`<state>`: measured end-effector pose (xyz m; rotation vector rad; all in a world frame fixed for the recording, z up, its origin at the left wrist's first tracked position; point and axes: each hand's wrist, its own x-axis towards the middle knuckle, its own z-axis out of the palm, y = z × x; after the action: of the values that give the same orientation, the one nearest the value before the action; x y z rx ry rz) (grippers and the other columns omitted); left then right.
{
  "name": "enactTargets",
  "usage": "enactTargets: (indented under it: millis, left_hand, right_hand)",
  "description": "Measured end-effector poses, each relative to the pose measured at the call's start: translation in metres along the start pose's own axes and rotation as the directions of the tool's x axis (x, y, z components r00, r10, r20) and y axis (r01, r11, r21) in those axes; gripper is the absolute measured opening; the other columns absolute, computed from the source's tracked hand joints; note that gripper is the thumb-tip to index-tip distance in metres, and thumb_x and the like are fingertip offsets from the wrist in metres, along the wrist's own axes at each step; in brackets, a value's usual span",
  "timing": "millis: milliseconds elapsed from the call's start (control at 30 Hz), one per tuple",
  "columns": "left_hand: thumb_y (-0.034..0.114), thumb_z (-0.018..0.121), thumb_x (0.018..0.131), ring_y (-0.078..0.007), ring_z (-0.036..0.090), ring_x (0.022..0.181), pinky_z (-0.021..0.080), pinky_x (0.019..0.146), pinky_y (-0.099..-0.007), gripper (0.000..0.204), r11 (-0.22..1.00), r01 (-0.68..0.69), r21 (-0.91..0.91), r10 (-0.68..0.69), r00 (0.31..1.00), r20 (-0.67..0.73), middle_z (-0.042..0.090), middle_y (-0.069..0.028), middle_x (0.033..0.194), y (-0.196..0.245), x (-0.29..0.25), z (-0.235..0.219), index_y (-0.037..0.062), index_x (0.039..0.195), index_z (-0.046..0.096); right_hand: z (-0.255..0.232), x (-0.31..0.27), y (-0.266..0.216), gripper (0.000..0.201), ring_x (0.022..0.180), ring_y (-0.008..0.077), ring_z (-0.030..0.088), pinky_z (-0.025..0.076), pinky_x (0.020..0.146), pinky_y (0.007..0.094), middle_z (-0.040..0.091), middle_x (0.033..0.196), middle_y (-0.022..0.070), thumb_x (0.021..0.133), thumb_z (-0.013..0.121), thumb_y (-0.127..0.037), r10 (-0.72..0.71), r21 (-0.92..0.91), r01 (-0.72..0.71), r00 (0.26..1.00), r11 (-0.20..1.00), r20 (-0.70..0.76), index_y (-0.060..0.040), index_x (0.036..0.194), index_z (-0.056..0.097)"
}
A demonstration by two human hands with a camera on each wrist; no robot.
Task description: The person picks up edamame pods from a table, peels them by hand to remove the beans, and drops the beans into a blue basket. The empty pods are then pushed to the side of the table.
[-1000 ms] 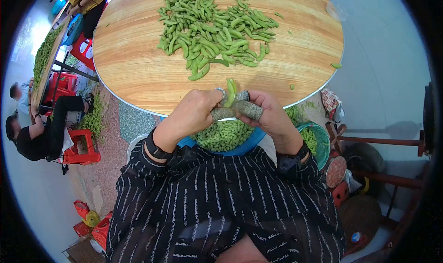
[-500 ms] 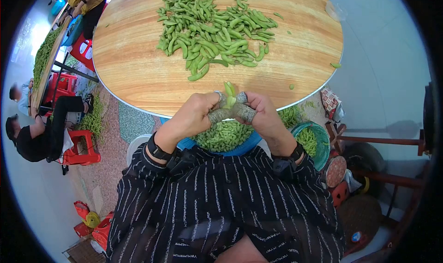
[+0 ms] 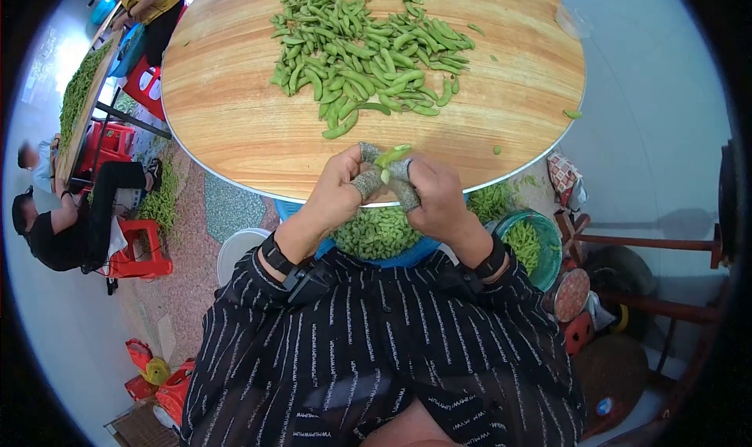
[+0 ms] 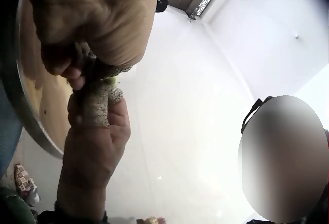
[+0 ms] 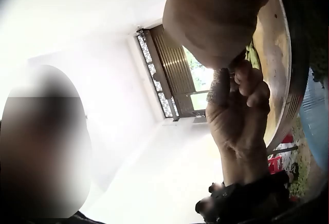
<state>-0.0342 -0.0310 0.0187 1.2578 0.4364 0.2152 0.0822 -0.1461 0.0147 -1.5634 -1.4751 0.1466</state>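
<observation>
Far left in the room, a red stool (image 3: 141, 251) is seen; across the round table (image 3: 227, 126), pods (image 3: 352, 63) are heaped. Near its edge, by the left hand (image 3: 330, 192), closed to a pinch, a green pod (image 3: 392, 155) is gripped, shared with the similarly closed right hand (image 3: 440, 200).

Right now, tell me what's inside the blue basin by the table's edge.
Small green beans, seemingly shelled soybeans, fill the visible part of the blue basin. The round table and right hand cover some of it; whatever lies beneath the top beans is hidden.
</observation>
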Motion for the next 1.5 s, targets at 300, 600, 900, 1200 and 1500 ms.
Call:
enactTargets:
  millis: [300, 600, 900, 1200, 1500]
  left_hand:
    - [0.0, 0.049, 0.079, -0.0102, 0.046, 0.053, 0.036, 0.048, -0.0195, 0.014, 0.878, 0.205, -0.433, -0.185, 0.979, 0.089, 0.053, -0.0041, 0.072, 0.001, 0.0, -0.005, 0.0025, 0.092, 0.049]
    - [0.004, 0.052, 0.081, -0.0099, 0.047, 0.052, 0.034, 0.045, -0.0205, 0.011, 0.918, 0.127, -0.376, -0.149, 0.988, -0.03, 0.055, -0.0059, 0.072, -0.012, 0.001, -0.001, 0.0007, 0.091, 0.049]
    - [0.005, 0.053, 0.081, -0.0062, 0.043, 0.046, 0.029, 0.039, -0.0178, 0.013, 0.993, 0.104, -0.051, -0.109, 0.988, -0.109, 0.054, -0.0041, 0.067, -0.008, -0.01, 0.0, 0.0007, 0.093, 0.049]
    - [0.01, 0.047, 0.086, -0.0065, 0.042, 0.045, 0.027, 0.036, -0.0182, 0.009, 0.958, 0.021, -0.285, -0.026, 1.0, -0.014, 0.05, -0.0026, 0.063, -0.019, -0.008, 0.001, 0.0019, 0.088, 0.05]
    - [0.012, 0.051, 0.085, -0.0067, 0.043, 0.046, 0.029, 0.039, -0.0177, 0.009, 1.0, -0.017, -0.025, 0.016, 0.999, -0.028, 0.052, -0.0015, 0.065, -0.015, -0.015, -0.002, 0.0036, 0.089, 0.051]
  right_hand:
    - [0.007, 0.001, 0.002, 0.016, 0.063, 0.034, 0.05, 0.04, 0.054, 0.0401, 0.049, 0.068, 0.0135, 0.062, 0.056, -0.001, 0.128, 0.17, -0.121, 0.991, 0.978, -0.036, -0.0009, 0.075, 0.048]
    - [0.013, 0.0, 0.012, 0.018, 0.061, 0.0205, 0.053, 0.042, 0.058, 0.0279, 0.055, 0.07, 0.0114, 0.067, 0.049, 0.004, 0.343, 0.456, -0.334, 0.937, 0.825, 0.065, 0.0014, 0.084, 0.053]
    - [0.015, -0.004, 0.012, 0.014, 0.071, 0.0061, 0.048, 0.04, 0.063, 0.0205, 0.058, 0.08, 0.0004, 0.077, 0.051, 0.003, 0.413, 0.509, -0.417, 0.902, 0.753, 0.128, 0.0012, 0.089, 0.056]
    - [0.009, 0.002, 0.005, 0.014, 0.064, 0.012, 0.051, 0.042, 0.057, 0.028, 0.057, 0.077, 0.0006, 0.075, 0.049, 0.004, 0.412, 0.734, -0.439, 0.88, 0.518, 0.236, 0.0012, 0.087, 0.055]
    - [0.007, -0.003, 0.005, 0.017, 0.062, 0.0171, 0.051, 0.041, 0.057, 0.0282, 0.056, 0.071, 0.0093, 0.069, 0.052, 0.004, 0.331, 0.473, -0.381, 0.925, 0.794, 0.188, 0.0009, 0.086, 0.054]
